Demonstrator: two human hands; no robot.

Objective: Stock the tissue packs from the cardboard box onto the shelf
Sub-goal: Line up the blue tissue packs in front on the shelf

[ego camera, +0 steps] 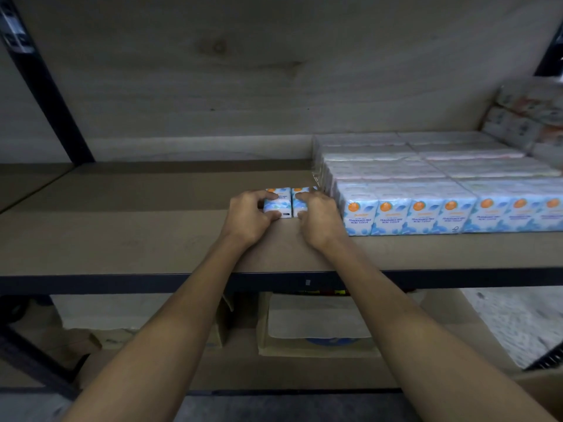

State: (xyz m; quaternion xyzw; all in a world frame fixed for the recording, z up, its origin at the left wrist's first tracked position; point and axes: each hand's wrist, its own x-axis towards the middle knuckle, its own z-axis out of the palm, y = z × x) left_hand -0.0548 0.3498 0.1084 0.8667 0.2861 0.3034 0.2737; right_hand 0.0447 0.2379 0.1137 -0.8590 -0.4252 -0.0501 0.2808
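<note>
Two small blue-and-white tissue packs stand side by side on the brown shelf board (pixel 128 239). My left hand (pixel 248 219) grips the left pack (pixel 277 204), fingers over its top and thumb at its front. My right hand (pixel 318 222) grips the right pack (pixel 298 202) the same way. Just right of them stands a block of stocked tissue packs (pixel 426 208) in several rows reaching to the shelf's right end. The cardboard box (pixel 545 388) shows only as a corner at the lower right.
A wooden shelf underside (pixel 274 56) hangs close above. Black steel uprights (pixel 45 86) frame the left side. Other wrapped packs (pixel 524 117) are stacked at the far right. Below the shelf edge (pixel 122 283), open cartons (pixel 316 324) sit on the lower level.
</note>
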